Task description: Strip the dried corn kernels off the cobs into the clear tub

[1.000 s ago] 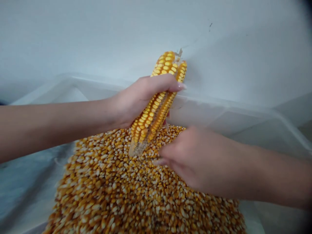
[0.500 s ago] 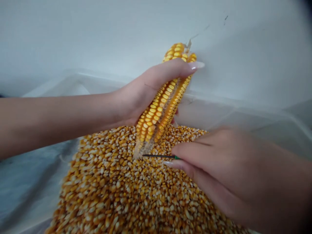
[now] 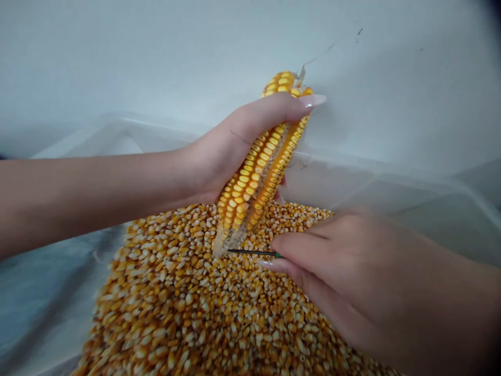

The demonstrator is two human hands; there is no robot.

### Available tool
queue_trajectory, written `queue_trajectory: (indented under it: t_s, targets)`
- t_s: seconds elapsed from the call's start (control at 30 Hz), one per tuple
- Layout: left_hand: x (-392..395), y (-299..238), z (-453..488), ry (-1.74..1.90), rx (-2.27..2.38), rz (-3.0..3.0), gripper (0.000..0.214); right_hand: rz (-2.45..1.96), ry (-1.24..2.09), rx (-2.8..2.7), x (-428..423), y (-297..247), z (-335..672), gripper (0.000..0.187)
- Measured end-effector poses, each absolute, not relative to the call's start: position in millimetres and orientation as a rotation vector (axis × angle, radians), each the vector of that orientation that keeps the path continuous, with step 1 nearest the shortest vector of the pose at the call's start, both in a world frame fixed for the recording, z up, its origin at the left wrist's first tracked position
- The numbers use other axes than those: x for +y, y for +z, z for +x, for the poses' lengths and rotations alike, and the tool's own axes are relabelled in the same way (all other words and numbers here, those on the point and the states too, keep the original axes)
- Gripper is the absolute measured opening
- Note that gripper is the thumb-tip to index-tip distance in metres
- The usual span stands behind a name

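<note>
A left hand [image 3: 227,151], its grip closed around a tilted corn cob [image 3: 256,177], holds it above loose kernels [image 3: 195,313] in a translucent bin [image 3: 332,180], most fingers hidden. At right, the blurred right hand [image 3: 352,266] pinches a thin tool [image 3: 250,253], handle largely covered; whether the tip touches the cob's near end is unclear.

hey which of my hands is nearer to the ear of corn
Left. Your left hand grips the ear of corn; your right hand is apart from it, beside its lower end, holding a thin tool.
</note>
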State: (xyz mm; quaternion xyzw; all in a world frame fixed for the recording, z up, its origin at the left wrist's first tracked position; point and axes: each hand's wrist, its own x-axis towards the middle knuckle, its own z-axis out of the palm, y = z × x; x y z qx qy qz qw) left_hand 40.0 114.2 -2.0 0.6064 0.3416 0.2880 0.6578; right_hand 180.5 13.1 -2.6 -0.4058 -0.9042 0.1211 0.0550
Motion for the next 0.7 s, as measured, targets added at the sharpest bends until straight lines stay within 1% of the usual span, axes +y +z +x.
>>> queue_trajectory:
  t_s: [0.2, 0.4, 0.53, 0.7]
  targets:
    - [112.0, -0.3, 40.4, 0.627, 0.761, 1.362, 0.041, -1.207, 0.236, -2.692, 12.3, -5.4, 182.8, 0.029]
    - [112.3, -1.3, 40.4, 0.603, 0.784, 1.38, 0.045, -1.28, 0.36, -2.73, 13.5, -3.6, 181.6, 0.026]
    - [112.7, -1.9, 39.5, 0.613, 0.764, 1.381, 0.044, -1.344, 0.42, -2.76, 12.7, 2.4, 179.5, 0.028]
    - [113.8, -2.4, 39.6, 0.626, 0.767, 1.371, 0.042, -1.323, 0.381, -2.75, 10.5, 3.9, 177.8, 0.026]
